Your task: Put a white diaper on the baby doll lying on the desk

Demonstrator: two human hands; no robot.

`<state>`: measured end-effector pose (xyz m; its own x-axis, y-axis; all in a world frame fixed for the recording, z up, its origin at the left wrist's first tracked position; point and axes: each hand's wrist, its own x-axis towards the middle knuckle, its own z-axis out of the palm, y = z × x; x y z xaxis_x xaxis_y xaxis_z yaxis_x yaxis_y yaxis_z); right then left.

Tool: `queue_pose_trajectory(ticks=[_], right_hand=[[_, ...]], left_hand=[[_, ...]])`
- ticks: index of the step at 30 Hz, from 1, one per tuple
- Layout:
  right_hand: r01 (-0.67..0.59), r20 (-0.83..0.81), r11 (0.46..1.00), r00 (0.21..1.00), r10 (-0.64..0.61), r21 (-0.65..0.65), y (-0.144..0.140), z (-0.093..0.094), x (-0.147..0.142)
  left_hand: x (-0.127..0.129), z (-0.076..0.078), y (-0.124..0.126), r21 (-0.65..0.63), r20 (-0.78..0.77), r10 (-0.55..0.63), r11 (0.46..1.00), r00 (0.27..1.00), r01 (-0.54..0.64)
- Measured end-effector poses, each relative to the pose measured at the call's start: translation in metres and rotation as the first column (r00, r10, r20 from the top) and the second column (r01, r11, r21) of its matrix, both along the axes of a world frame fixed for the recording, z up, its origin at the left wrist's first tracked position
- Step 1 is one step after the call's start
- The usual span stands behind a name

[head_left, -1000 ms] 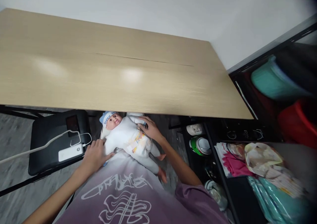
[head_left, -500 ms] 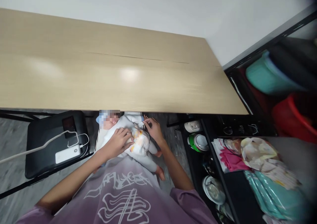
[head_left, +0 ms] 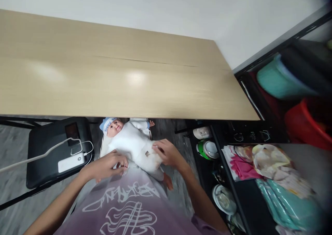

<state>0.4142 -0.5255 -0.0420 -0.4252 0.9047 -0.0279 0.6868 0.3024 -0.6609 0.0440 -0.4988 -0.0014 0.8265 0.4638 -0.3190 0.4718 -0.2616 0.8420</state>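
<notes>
A baby doll (head_left: pixel 133 143) in white clothes and a blue cap lies on its back across my lap, head to the left. My right hand (head_left: pixel 167 153) has its fingers closed on the doll's white garment (head_left: pixel 145 159) near the hip. A small brownish opening shows in the cloth there. At the near side of the doll, my left hand (head_left: pixel 112 165) is curled with fingertips pinched at the garment's edge. The doll's small hand sticks out at the top, and one bare foot (head_left: pixel 168 181) points right. Its other foot is hidden.
A wooden table (head_left: pixel 116 89) overhangs the doll's far side. To the left, a black stool (head_left: pixel 46 141) carries a white power bank (head_left: pixel 71 162) with cables. Shelves on the right hold cans, a pink cloth (head_left: pixel 245 167), a teal package (head_left: pixel 287 200) and a red bucket (head_left: pixel 303 124).
The white garment now covers the printed diaper at the doll's middle. My left hand moved down and left off the belly; my right hand came down from the doll's arm to its hip.
</notes>
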Motion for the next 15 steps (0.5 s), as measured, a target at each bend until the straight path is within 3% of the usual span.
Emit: queue_pose_trajectory(ticks=[2,4,7,9,11,15], right_hand=[[0.085,0.087,0.991,0.993,-0.077,-0.101,-0.014,0.000,0.017],[0.146,0.174,0.968,0.978,-0.110,-0.206,-0.025,-0.003,0.021],[0.217,0.257,0.910,0.958,-0.129,-0.354,-0.034,-0.013,0.011],[0.265,0.282,0.863,0.947,-0.150,-0.430,-0.039,-0.020,0.006],[0.306,0.284,0.833,0.940,-0.188,-0.461,-0.046,-0.029,0.007],[0.374,0.168,0.817,0.928,-0.334,-0.439,-0.069,-0.055,0.016]], left_hand=[[0.019,-0.007,0.008,0.159,0.054,0.026,0.987,0.998,-0.034],[0.052,-0.018,0.022,0.361,0.072,0.045,0.930,0.996,-0.068],[0.116,-0.044,0.047,0.558,-0.091,-0.015,0.828,0.996,0.063],[0.156,-0.065,0.059,0.558,-0.213,-0.078,0.808,0.974,0.187],[0.185,-0.082,0.065,0.502,-0.302,-0.123,0.823,0.945,0.268],[0.199,-0.098,0.063,0.436,-0.347,-0.099,0.863,0.933,0.253]])
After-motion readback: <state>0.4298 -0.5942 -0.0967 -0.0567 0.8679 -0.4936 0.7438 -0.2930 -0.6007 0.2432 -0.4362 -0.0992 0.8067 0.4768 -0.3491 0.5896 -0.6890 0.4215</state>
